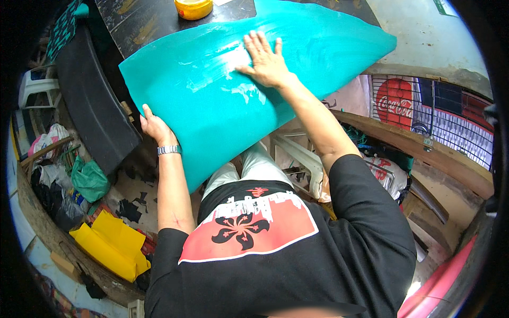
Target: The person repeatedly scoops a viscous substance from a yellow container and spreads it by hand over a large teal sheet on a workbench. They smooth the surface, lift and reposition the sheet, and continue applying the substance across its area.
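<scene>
A large teal sheet with a curved outline lies over a dark table and hangs past its near edge toward my lap. Whitish wet-looking smears cover the middle of its upper face. My right hand rests flat on the sheet beside these smears, its fingers spread. At the sheet's left edge, my left hand grips the border; some of its fingers are hidden. On the table beyond the sheet stands a round yellow tub, cut off by the top of the view.
The dark table shows stains at the back left. A black curved sheet leans to the left. Below it lie a green plastic bag, folded yellow material and scraps. A white plastic chair stands far left; wire mesh is at right.
</scene>
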The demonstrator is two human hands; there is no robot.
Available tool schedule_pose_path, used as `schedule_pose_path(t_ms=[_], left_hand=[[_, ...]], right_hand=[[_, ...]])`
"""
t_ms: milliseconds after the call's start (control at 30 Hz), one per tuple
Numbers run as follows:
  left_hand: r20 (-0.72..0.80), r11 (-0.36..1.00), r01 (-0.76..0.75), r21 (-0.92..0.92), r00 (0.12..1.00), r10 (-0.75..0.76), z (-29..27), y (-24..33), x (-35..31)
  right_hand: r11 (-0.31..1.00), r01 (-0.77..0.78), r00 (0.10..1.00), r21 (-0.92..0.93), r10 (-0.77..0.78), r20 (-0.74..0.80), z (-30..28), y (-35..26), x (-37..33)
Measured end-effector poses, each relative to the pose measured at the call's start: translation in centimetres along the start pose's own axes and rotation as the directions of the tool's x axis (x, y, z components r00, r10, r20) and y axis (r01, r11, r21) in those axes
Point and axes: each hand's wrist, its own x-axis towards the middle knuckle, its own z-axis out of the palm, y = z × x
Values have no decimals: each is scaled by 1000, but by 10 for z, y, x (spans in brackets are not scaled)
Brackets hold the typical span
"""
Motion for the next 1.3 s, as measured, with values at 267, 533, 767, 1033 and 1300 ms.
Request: schedule_pose_path(t_ms=[267, 533, 767, 1033, 1300], left_hand=[[31, 992, -32, -118, 999, 36, -2, -9, 7], [-19, 997, -29, -71, 999, 27, 2, -5, 5], [-70, 999, -22, -30, 997, 20, 3, -7, 4], [-88, 998, -61, 10, 994, 62, 2, -5, 2], [-41, 998, -8, -67, 999, 5, -1, -16, 12]], right_hand=[[964, 150, 985, 221, -127, -117, 26, -153, 16], [601, 214, 945, 770, -327, -8, -63, -114, 53], [980, -58, 997, 192, 68, -48, -103, -56, 180], [875, -294, 882, 384, 94, 461, -115, -59, 228], [936, -153, 908, 318, 6, 420, -136, -52, 179]])
